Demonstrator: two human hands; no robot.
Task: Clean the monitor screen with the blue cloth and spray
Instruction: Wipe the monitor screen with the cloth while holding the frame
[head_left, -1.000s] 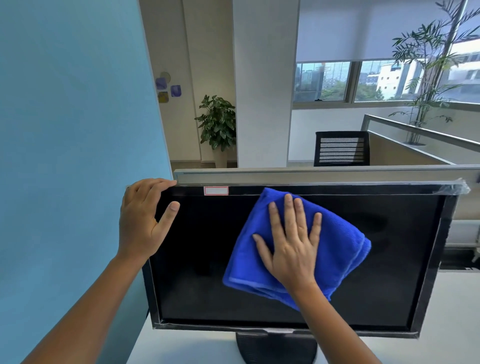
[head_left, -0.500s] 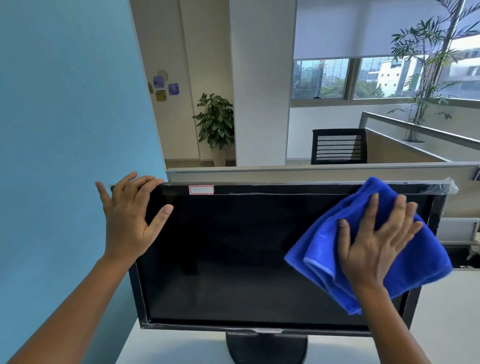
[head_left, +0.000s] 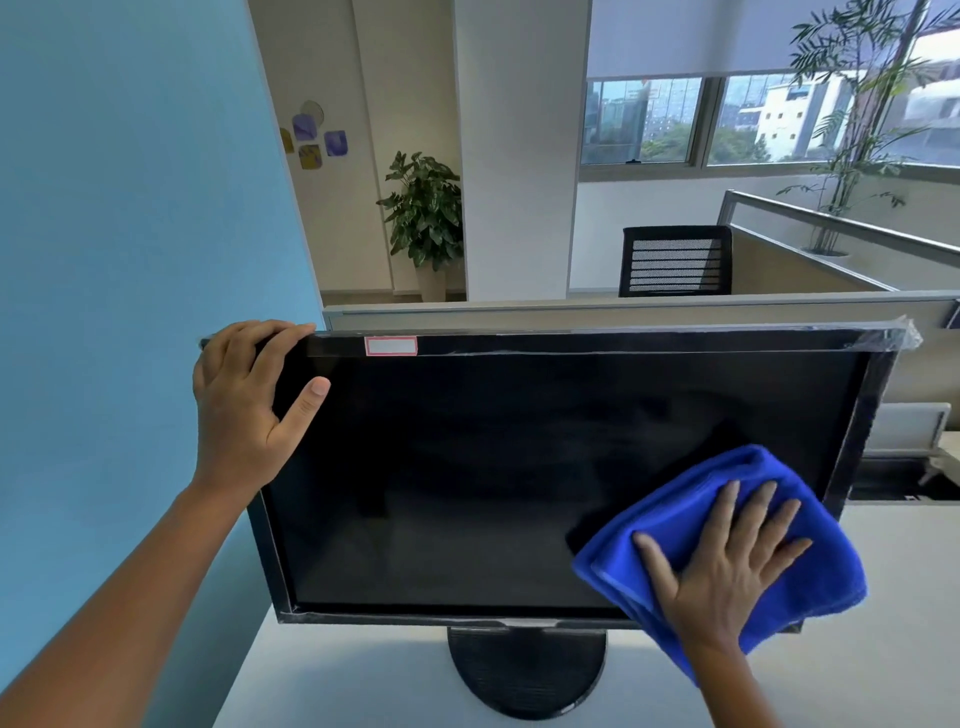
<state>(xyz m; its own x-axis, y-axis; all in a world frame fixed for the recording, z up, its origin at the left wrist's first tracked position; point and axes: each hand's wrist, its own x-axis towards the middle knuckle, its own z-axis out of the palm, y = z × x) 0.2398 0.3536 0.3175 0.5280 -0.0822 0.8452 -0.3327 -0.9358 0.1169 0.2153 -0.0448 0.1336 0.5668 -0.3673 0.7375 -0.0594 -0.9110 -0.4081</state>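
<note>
While the right hand (head_left: 722, 561) works the lower-right corner of the monitor screen (head_left: 467, 467), it lies flat with fingers spread wide, palm pressing the bunched blue cloth (head_left: 675, 514) against the glass – nothing pinched, just pressure through the fabric. Cloth overhangs the bottom bezel and part of the right edge, so the corner looks covered. Left hand (head_left: 244, 400) is wrapped over the top-left corner, fingers hooked behind the frame, thumb on the front – my read is it's bracing the panel so wipe pressure doesn't rock it on the round stand (head_left: 524, 670). Spray bottle isn't in view. Screen is dark; can't tell from here whether streaks remain. Lower left looks like the area left to cover.
</note>
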